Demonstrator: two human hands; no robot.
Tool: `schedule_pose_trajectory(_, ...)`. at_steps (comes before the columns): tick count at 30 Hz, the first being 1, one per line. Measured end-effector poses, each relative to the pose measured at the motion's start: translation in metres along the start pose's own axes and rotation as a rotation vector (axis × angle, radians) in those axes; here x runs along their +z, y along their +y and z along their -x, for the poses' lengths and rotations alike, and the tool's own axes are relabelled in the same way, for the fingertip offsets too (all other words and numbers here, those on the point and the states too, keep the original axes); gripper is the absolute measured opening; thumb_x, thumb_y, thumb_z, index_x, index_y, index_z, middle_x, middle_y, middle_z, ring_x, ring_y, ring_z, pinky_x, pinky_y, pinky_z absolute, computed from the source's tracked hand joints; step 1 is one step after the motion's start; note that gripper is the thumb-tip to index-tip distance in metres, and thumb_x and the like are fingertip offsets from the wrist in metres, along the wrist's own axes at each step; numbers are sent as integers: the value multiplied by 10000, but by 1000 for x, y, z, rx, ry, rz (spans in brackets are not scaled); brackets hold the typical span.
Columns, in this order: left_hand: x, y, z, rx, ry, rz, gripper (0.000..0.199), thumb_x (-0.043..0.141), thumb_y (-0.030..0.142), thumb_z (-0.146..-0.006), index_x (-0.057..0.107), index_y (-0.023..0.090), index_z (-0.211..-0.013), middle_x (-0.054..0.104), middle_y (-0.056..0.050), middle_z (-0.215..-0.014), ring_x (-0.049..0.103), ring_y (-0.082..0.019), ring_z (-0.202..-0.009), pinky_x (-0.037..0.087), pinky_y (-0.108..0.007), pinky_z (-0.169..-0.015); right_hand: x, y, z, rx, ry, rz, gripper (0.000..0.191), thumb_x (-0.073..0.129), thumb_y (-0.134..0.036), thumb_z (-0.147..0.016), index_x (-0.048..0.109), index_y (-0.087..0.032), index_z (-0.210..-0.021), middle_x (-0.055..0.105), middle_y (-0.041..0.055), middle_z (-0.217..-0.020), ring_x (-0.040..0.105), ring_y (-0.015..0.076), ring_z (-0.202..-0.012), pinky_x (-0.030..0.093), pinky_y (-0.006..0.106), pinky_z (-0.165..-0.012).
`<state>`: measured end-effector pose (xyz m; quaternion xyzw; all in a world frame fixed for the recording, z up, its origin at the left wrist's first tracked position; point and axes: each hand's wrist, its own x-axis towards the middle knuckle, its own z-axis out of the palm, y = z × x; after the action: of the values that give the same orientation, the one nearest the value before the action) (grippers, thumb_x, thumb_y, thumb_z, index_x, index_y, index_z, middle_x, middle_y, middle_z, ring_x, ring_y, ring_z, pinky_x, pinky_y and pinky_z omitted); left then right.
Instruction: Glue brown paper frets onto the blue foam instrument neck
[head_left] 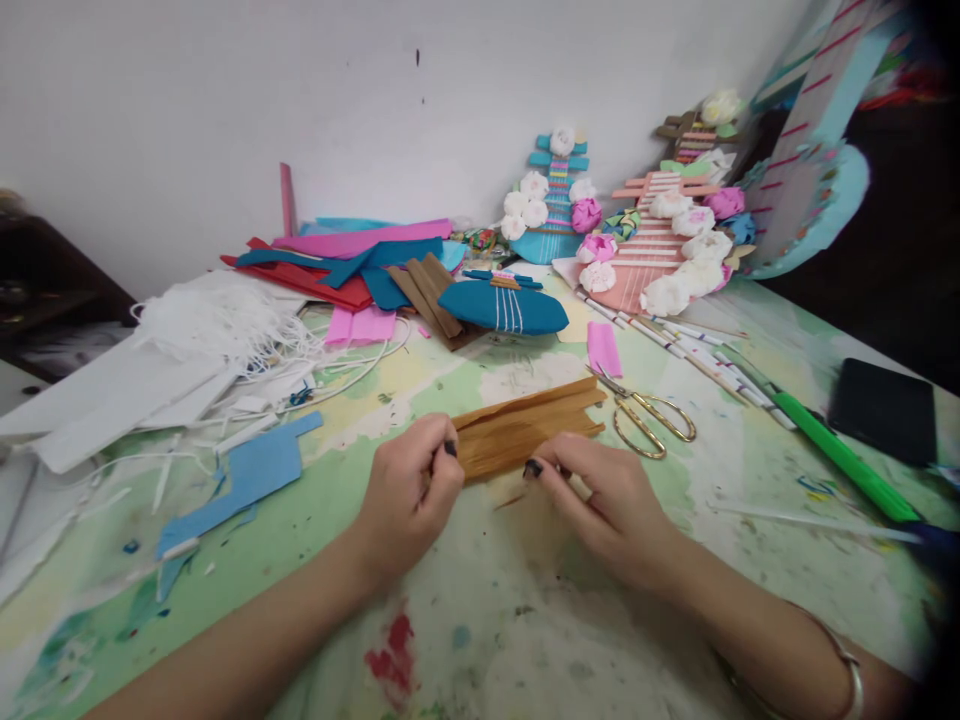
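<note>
A strip of golden-brown crepe paper point(525, 425) lies across the middle of the table, its right end jagged. My left hand point(416, 490) is closed on the paper's left end, thumb against curled fingers. At the paper's lower edge, my right hand point(600, 500) pinches thumb and forefinger together; what is between the fingertips is too small to make out. A thin brown sliver lies just left of those fingertips. Gold-handled scissors point(651, 415) rest right of the paper, their blades near its upper right corner.
Behind stand a blue flowered paper instrument point(555, 205) and a pink one point(660, 245). Nearer lies a dark blue one point(502, 305). Left are white strings point(210, 320) and blue scraps point(262, 470). A green cutter point(844, 455) and a black phone-like object point(885, 410) lie right.
</note>
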<state>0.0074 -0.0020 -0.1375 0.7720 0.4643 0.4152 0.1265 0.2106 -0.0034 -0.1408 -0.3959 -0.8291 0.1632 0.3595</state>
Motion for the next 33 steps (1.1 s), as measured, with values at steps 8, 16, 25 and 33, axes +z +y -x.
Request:
schedule_pose_trajectory(8, -11, -28, -16, -44, 75, -303, 190, 421, 214, -884, 493, 201, -709, 530, -1, -674, 492, -146, -649, 398, -286, -627, -28, 49, -13, 17, -152, 168, 135, 707, -206, -739, 660, -188, -865, 662, 57, -873, 565, 218, -852, 437, 354, -747)
schedule_pose_trajectory(16, -10, -33, -19, 103, 20, -261, 217, 526, 244, -863, 569, 209, -1073, 557, -106, -1195, 476, -260, -1140, 379, -469, -965, -12, 47, -12, 52, -135, 175, 153, 615, -20, -736, 650, -167, -715, 645, 28, -736, 562, 178, -751, 432, 291, -663)
schedule_pose_trajectory(25, 4, -34, -5, 388, -154, -289, 155, 496, 121, -875, 635, 173, -918, 673, -62, -839, 523, -202, -839, 425, -366, -764, -10, 57, -14, -201, 181, 122, 151, 548, -89, -839, 664, -175, -796, 652, 71, -826, 567, 181, -780, 473, 327, -689)
schedule_pose_trajectory(33, -2, -27, -7, 306, -354, -483, 207, 493, 165, -857, 648, 169, -720, 654, -63, -752, 567, -214, -811, 423, -376, -763, -15, 58, -13, -47, -151, 155, 163, 563, -60, -805, 679, -167, -764, 669, 63, -829, 587, 177, -790, 479, 307, -710)
